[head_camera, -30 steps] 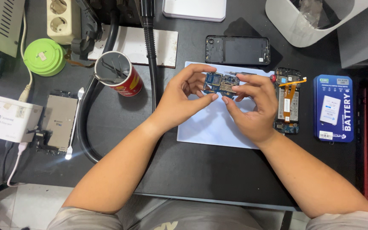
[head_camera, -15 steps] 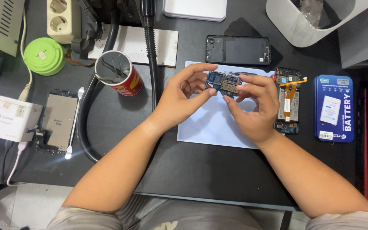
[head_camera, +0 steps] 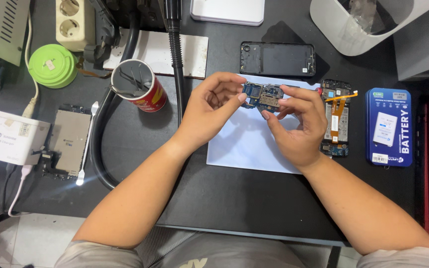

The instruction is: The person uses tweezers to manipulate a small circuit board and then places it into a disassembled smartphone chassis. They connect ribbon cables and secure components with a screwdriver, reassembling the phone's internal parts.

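— Over the near edge of the tabletop, what do we have in our hands?

— We hold a small blue circuit board up between both hands. Our left hand pinches its left end with thumb and forefinger; our right hand closes on its right end, fingers curled over the top. Both hands are narrow, shut on the board, above a pale blue sheet.

— Has anything changed from a second ago?

— Very little. The board sits at nearly the same spot above the sheet, and our fingers grip it much as before. We judge that we are still turning and checking it, not setting it down.

— And beside us?

— Just right of our right hand lies an opened phone body with an orange flex strip, then a blue battery box. To the left stand a red can holding tweezers and a black hose curving past it; further left lie a bare metal frame and a white charger.

— Farther off?

— A black phone back cover, a green round lid and a white power strip.
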`<state>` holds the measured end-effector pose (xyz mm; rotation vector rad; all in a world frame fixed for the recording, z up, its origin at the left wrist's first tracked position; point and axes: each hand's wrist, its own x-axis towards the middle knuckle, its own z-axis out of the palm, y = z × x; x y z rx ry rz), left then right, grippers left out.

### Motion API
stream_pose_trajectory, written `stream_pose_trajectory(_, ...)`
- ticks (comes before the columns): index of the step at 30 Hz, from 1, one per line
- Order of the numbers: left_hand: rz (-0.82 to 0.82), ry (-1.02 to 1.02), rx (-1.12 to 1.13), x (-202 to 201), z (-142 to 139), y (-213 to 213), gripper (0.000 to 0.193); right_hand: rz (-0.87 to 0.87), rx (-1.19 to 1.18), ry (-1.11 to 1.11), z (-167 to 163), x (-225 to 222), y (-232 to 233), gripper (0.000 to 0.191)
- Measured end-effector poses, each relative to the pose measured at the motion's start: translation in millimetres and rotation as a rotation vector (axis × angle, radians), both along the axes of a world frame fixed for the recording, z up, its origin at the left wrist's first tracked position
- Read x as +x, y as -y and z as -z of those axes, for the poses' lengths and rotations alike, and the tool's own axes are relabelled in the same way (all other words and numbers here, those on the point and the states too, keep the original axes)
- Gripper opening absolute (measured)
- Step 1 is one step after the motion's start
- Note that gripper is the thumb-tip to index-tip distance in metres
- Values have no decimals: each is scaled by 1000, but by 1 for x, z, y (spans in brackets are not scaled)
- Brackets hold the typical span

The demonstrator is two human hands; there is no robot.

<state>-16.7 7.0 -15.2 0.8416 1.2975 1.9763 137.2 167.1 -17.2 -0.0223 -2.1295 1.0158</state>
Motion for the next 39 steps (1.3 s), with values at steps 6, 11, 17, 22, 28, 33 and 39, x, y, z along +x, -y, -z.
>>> stream_pose_trajectory(6,15,1,9,1,-1,0,26,12,19,-2,-2,-1,1,39)
stream_pose_trajectory(11,1,-71,-97,3,0,1,22,8,142,-43,-6,-1,3,40)
stream_pose_trajectory(17,31,19,-23,1,-2,-2,21,12,108,-19,-7,-1,2,39)
stream_pose_trajectory(22,-1,-13,-22,2,-8,1,26,-26,-2,-9,-3,-1,1,34)
stream_pose_trajectory(28,30,-199,-10,3,-15,5,27,3,-55,33,2,4,-1,22)
stream_pose_trajectory(33,158,-128,-78,4,-11,5,21,22,-88,82,4,5,0,15)
stream_pose_trajectory(39,49,-78,-181,6,-2,2,17,-4,-82,85,4,4,0,13)
